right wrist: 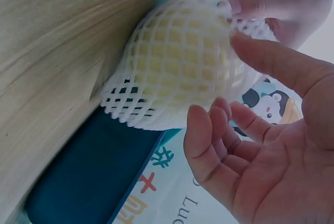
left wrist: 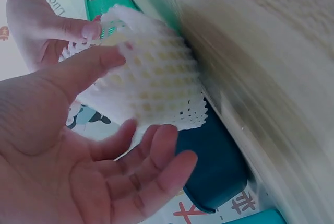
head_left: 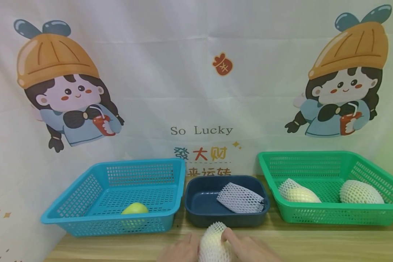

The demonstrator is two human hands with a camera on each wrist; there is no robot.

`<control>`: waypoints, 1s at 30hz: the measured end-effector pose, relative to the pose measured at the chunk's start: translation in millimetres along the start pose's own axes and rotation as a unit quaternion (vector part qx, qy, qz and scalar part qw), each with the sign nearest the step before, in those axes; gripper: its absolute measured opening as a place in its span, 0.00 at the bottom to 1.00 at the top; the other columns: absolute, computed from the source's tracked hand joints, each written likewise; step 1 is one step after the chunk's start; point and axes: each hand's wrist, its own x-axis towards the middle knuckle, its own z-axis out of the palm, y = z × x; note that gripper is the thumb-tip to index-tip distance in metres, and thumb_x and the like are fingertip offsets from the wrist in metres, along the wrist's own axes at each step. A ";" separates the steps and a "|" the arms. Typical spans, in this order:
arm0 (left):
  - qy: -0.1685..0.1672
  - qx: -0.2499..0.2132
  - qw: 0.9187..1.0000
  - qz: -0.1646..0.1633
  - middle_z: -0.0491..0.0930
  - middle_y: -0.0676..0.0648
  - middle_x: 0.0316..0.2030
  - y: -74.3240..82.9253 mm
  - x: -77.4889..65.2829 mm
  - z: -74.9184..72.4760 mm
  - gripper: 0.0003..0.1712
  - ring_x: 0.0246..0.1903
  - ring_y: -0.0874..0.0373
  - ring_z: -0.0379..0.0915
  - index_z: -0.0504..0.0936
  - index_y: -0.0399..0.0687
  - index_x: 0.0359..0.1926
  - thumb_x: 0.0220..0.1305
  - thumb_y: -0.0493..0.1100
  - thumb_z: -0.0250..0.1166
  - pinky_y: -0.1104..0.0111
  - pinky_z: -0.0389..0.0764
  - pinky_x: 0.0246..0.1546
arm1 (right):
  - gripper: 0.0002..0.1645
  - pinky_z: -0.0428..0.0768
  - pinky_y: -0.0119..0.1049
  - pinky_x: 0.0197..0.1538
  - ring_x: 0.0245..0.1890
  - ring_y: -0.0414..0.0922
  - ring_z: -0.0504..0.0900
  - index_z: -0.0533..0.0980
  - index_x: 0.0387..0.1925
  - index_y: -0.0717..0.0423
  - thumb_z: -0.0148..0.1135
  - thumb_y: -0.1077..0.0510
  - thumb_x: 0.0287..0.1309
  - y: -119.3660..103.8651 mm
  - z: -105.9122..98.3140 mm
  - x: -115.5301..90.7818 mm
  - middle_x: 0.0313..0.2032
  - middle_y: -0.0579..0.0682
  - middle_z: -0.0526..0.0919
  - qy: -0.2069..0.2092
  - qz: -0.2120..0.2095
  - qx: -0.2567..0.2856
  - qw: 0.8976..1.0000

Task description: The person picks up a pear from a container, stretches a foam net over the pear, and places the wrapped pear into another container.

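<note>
A yellow fruit in a white foam net (head_left: 214, 245) is held between both hands at the front of the table, just before the dark blue tray. My left hand (head_left: 183, 249) grips its left side. In the left wrist view, the thumb presses the net (left wrist: 156, 78) while the fingers curl near its underside. My right hand (head_left: 247, 249) grips the other side, its thumb on the foam near the top. From the right wrist, the yellow skin shows through the mesh (right wrist: 177, 57), and the net's loose end hangs past the fruit.
A dark blue tray (head_left: 196, 218) holds an empty foam net (head_left: 240, 198). To its left stands a blue basket (head_left: 114, 220) with a yellow-green fruit (head_left: 135, 209). On the right, a green basket (head_left: 334, 214) holds two netted fruits (head_left: 301, 194). A printed cloth (head_left: 144, 91) hangs behind.
</note>
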 end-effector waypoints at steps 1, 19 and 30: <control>0.009 -0.013 1.000 -0.005 0.68 0.55 0.27 1.2 -1.5 -0.6 0.26 0.20 0.60 0.67 0.69 0.53 0.34 0.43 0.64 0.66 0.65 0.67 0.19 | 0.29 0.67 0.26 0.25 0.22 0.30 0.63 0.64 0.45 0.47 0.66 0.39 0.49 0.2 -0.3 -0.1 0.27 0.37 0.67 0.005 -0.003 -0.007 1.000; -0.018 -0.082 0.988 0.133 0.63 0.62 0.28 0.3 -3.5 -18.9 0.08 0.24 0.69 0.58 0.69 0.62 0.30 0.54 0.50 0.62 0.75 0.62 0.21 | 0.12 0.71 0.26 0.32 0.28 0.30 0.68 0.71 0.37 0.44 0.61 0.45 0.55 -1.8 -13.8 2.9 0.29 0.36 0.71 -0.047 -0.024 0.055 0.997; -0.032 -0.095 0.965 0.241 0.62 0.62 0.29 -10.1 -1.1 -17.7 0.06 0.27 0.75 0.56 0.72 0.56 0.32 0.60 0.48 0.60 0.83 0.65 0.26 | 0.17 0.66 0.29 0.24 0.21 0.36 0.69 0.68 0.31 0.51 0.61 0.43 0.56 3.4 -14.7 1.2 0.21 0.43 0.70 -0.057 0.112 0.162 0.979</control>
